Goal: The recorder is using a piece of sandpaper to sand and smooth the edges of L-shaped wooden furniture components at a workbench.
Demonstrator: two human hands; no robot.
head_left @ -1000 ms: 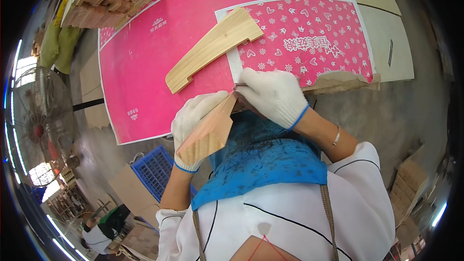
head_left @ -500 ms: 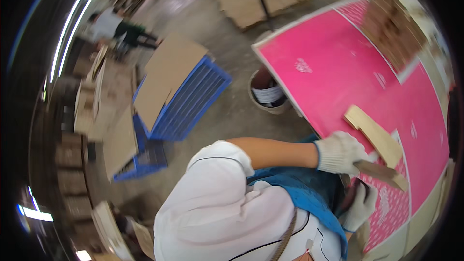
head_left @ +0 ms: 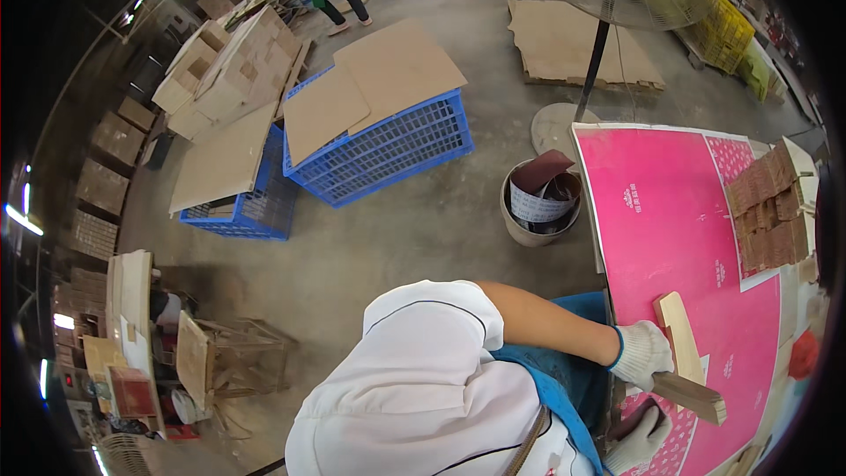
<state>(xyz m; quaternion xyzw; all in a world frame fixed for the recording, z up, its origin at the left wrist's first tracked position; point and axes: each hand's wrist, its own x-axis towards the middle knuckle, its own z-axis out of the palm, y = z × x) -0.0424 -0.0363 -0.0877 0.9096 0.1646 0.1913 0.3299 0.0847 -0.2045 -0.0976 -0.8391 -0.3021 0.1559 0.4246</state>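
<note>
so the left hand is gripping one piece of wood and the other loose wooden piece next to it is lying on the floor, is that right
Not quite: the loose wooden piece lies on the pink-covered table, not on the floor, as the head view shows. The left hand is indeed gripping the other piece.

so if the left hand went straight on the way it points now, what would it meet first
Likely the pale wooden piece lying on the pink sheet, just beyond the left hand, which grips a darker wooden piece; depth is unclear, so it might pass over.
</note>
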